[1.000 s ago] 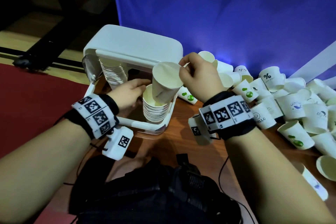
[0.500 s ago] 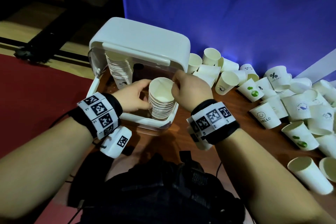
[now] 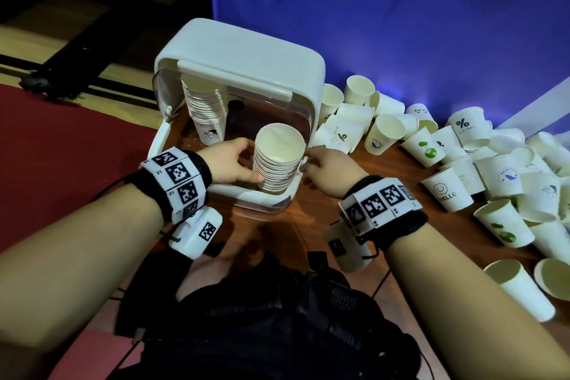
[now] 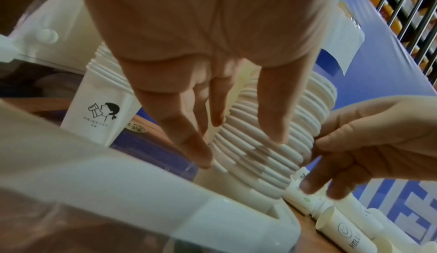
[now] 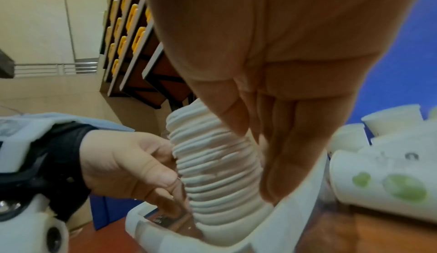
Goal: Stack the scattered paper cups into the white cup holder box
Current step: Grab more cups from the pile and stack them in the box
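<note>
The white cup holder box [image 3: 240, 52] stands open with two cup stacks inside. My left hand [image 3: 228, 160] grips the left side of the front stack [image 3: 279, 157], thumb and fingers round its ribbed rims [image 4: 272, 163]. My right hand [image 3: 324, 168] holds nothing; its relaxed fingers [image 5: 283, 163] lie against the stack's right side [image 5: 212, 163], just above the box wall [image 5: 295, 219]. The back stack [image 3: 205, 111] shows a drinking-figure print [image 4: 104, 107]. Scattered paper cups [image 3: 509, 163] lie heaped to the right, among them a HELLO cup [image 3: 447, 191].
A blue backdrop [image 3: 401, 9] closes the far side behind the cups. More loose cups [image 3: 521, 290] lie at the near right. A black bag [image 3: 277, 318] sits below my arms. Left of the wooden table [image 3: 308, 225] is red floor [image 3: 61, 148].
The cup my right hand held above the front stack now sits nested on it. That hand has let go and dropped to the stack's right side. My left hand stays on the stack.
</note>
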